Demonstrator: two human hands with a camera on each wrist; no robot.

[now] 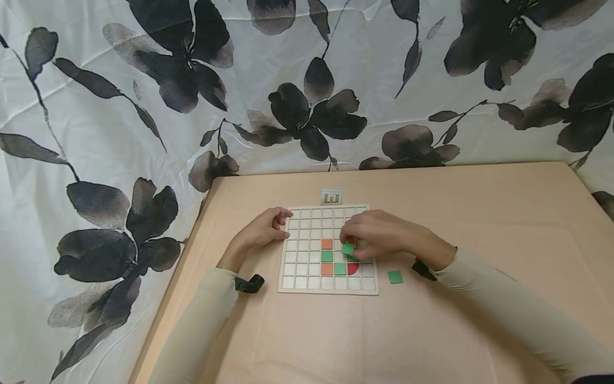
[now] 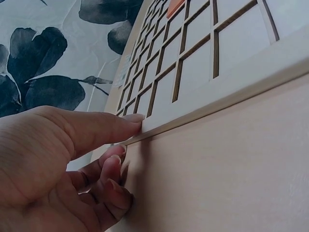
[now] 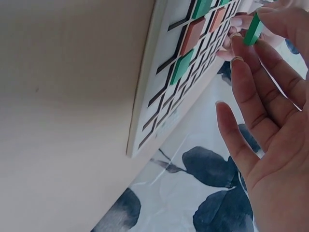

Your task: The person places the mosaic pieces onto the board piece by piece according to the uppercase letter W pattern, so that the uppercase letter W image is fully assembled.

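Observation:
A white grid board (image 1: 328, 292) lies on the table. My left hand (image 1: 259, 229) holds its left edge, thumb on the rim and the other fingers curled at the side in the left wrist view. Over the board's right half, my right hand (image 1: 384, 232) pinches a green square tile (image 1: 348, 248) between thumb and fingertips; the right wrist view shows this tile (image 3: 253, 30) tilted. Set in the grid are an orange tile (image 1: 327, 244), a green tile (image 1: 327, 256), another orange tile (image 1: 327, 269) and a red rounded tile (image 1: 353, 268). The right hand partly hides the tiles beneath it.
A loose green tile (image 1: 395, 277) lies on the table right of the board, near the right wrist. Behind the board's far edge sits a small card (image 1: 331, 196) with a printed grid. A floral cloth (image 1: 268, 64) hangs along the table's back and left side.

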